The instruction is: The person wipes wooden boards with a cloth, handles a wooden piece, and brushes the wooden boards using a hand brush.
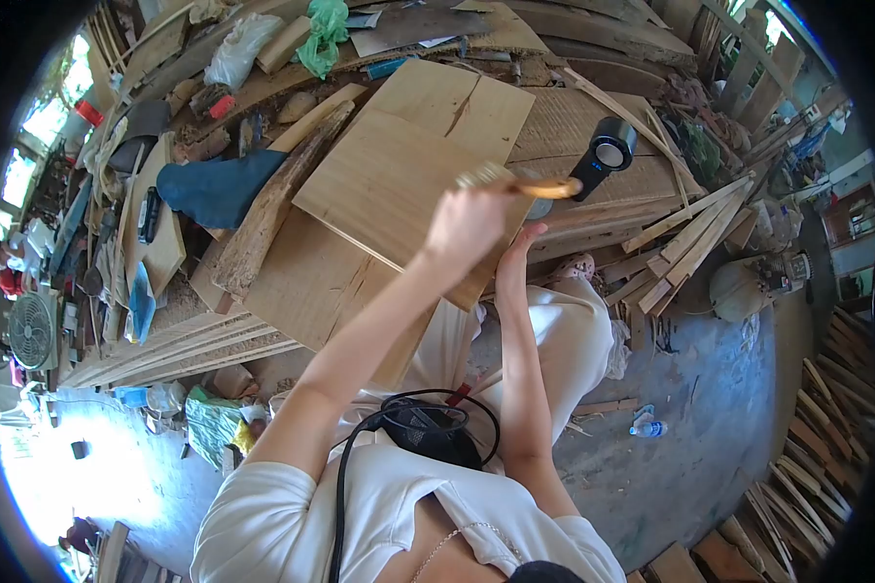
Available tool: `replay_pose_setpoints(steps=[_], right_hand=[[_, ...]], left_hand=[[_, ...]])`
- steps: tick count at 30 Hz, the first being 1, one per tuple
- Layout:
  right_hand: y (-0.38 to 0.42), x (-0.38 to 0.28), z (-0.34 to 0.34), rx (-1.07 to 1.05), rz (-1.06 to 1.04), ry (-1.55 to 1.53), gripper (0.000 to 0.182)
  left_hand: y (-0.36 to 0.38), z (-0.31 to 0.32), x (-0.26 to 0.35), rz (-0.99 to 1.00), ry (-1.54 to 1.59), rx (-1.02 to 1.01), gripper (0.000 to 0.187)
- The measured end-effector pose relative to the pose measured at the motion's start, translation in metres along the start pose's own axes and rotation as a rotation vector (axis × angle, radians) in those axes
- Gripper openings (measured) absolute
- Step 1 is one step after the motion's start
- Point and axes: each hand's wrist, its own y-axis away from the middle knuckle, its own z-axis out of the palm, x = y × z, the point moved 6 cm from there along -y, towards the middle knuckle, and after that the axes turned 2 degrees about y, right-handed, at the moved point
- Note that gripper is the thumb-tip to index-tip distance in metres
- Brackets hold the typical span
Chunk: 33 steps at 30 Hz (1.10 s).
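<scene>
My left hand (470, 231) is closed around a brush with a wooden handle (546, 188). Its pale bristles (483, 176) point left, and motion blurs them slightly. The brush is above a flat, light-brown wooden board (384, 180), which rests on other boards on the bench. At the board's near right edge is my right hand (515, 260), upright against it and gripping it, with part of the fingers hidden. Just beyond the handle's end, a black cylindrical device (608, 155) with a small blue light lies on the planks.
A dark blue cloth (219, 188) and a rough-edged wood strip (272, 209) lie left of the board. Thin wood strips (690, 248) jut out at the right. A plastic bottle (648, 425) lies on the floor. A fan (33, 330) stands far left.
</scene>
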Motion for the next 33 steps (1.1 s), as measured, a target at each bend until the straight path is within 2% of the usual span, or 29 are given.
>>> replay_pose_setpoints(steps=[1,3,4,5,6,8,11,12,15,16,17,18,19,21,24,25,27,28,29,31,33], right_hand=[[0.004,-0.007,0.003,-0.089,0.051,-0.035,0.096],[0.018,-0.035,0.009,-0.267,0.154,-0.108,0.096],[0.006,-0.024,0.006,-0.037,0.046,-0.011,0.098],[0.003,-0.007,0.006,-0.132,0.083,-0.072,0.098],[0.012,-0.027,0.009,-0.226,0.124,-0.134,0.097],[0.018,-0.033,0.013,-0.331,0.198,-0.199,0.096],[0.017,-0.033,0.012,-0.323,0.187,-0.181,0.095],[0.019,-0.037,0.013,-0.323,0.192,-0.178,0.094],[0.021,-0.045,0.012,-0.321,0.191,-0.175,0.094],[0.020,-0.041,0.012,-0.321,0.189,-0.181,0.093],[0.018,-0.035,0.014,-0.324,0.188,-0.189,0.093],[0.014,-0.025,0.014,-0.285,0.175,-0.253,0.089],[0.007,-0.011,0.015,-0.246,0.160,-0.315,0.085],[0.000,0.013,0.014,-0.187,0.112,-0.379,0.075],[0.002,0.012,0.013,-0.165,0.135,-0.402,0.049],[0.004,0.007,0.012,-0.164,0.161,-0.412,0.040],[0.007,0.003,0.013,-0.087,0.213,-0.389,0.036],[0.005,0.002,0.012,-0.086,0.087,-0.150,0.034],[0.005,0.000,0.013,-0.110,0.101,-0.156,0.034],[0.007,-0.006,0.013,-0.153,0.126,-0.167,0.034],[0.006,-0.007,0.010,-0.130,0.104,-0.094,0.033]], left_hand=[[0.006,-0.004,0.016,0.000,0.271,0.014,0.020],[0.011,-0.008,0.014,-0.084,0.342,-0.062,0.022],[0.009,-0.013,0.002,-0.120,0.390,-0.028,0.023],[0.005,-0.020,-0.017,-0.156,0.436,0.006,0.023],[0.001,-0.036,-0.033,-0.283,0.389,-0.003,0.025],[-0.009,-0.058,-0.085,-0.317,0.313,0.162,0.023],[-0.021,-0.099,-0.150,-0.393,-0.045,0.339,0.027],[-0.024,-0.111,-0.146,-0.259,-0.362,0.420,0.029],[-0.032,-0.077,-0.143,-0.340,-0.627,0.182,0.023],[-0.029,-0.057,-0.117,-0.182,-0.714,0.177,0.015],[-0.023,-0.027,-0.099,-0.075,-0.769,0.034,0.012],[-0.012,-0.021,-0.061,-0.016,-0.663,0.216,0.010],[-0.004,-0.007,-0.035,-0.049,-0.586,0.020,0.009],[0.013,0.002,0.013,0.051,-0.271,-0.008,0.016],[0.023,-0.011,0.031,-0.048,0.277,0.007,0.022],[0.021,-0.014,0.019,-0.106,0.275,0.031,0.022],[0.012,-0.029,-0.026,-0.216,0.267,0.076,0.023],[0.006,-0.044,-0.048,-0.266,0.184,0.137,0.023],[-0.001,-0.060,-0.073,-0.314,0.101,0.197,0.022],[-0.013,-0.085,-0.131,-0.283,-0.064,0.368,0.022],[-0.022,-0.102,-0.152,-0.285,-0.383,0.366,0.023]])
